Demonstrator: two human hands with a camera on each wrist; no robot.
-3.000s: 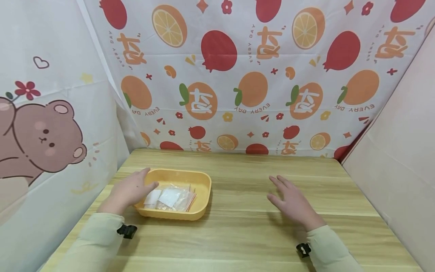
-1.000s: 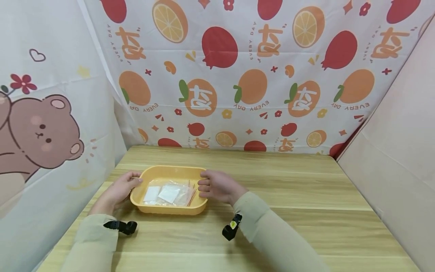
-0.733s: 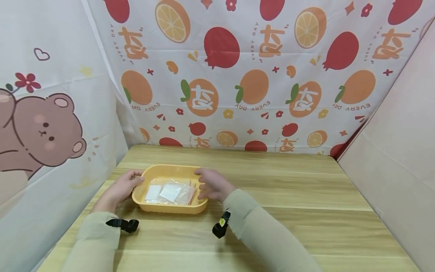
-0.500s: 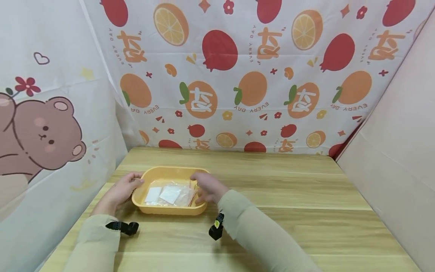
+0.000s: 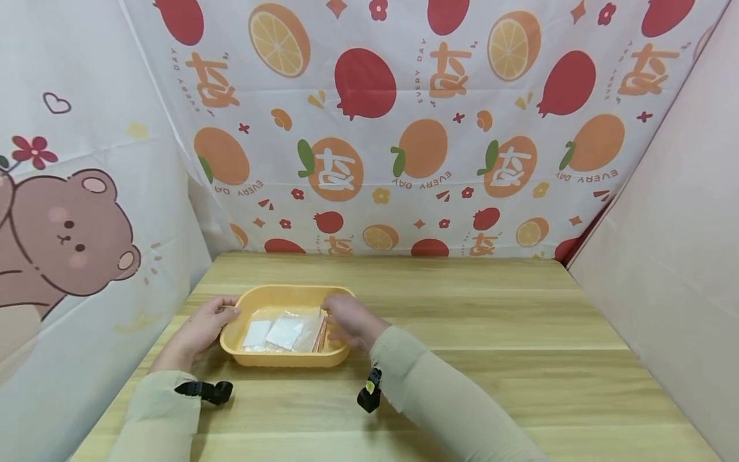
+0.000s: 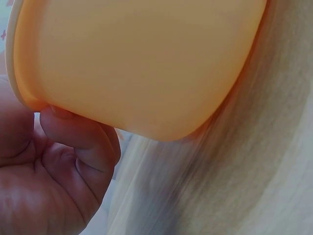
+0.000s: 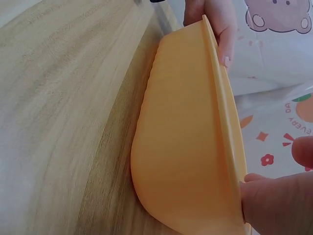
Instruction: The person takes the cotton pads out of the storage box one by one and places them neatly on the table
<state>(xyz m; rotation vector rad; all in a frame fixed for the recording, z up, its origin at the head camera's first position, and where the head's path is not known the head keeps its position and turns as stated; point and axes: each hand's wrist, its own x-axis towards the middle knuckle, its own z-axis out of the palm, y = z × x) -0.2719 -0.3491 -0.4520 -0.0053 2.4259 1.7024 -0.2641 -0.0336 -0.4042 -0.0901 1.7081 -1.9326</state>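
Observation:
A yellow plastic tray (image 5: 288, 359) stands on the wooden table. My left hand (image 5: 202, 327) holds it at the left end; in the left wrist view the curled fingers (image 6: 78, 132) lie against the tray's outer wall. Inside lie clear plastic bags (image 5: 308, 337) with reddish edges and white squares (image 5: 284, 331). My right hand (image 5: 355, 321) reaches over the right rim, its fingers beside the bags' reddish edges. In the right wrist view its thumb (image 7: 264, 196) lies across the rim, apart from a raised fingertip (image 7: 304, 152); the other fingers are hidden.
The light wood table (image 5: 491, 359) extends to the right of the tray. Behind it hangs a fruit-print cloth (image 5: 439, 192), with a bear-print cloth (image 5: 161, 212) at the left and a plain pale cloth (image 5: 664, 256) at the right.
Over three seconds my left hand moved from above the tray to its left end. My right hand came left from over the table into the tray; the bags' reddish edges have shifted slightly left.

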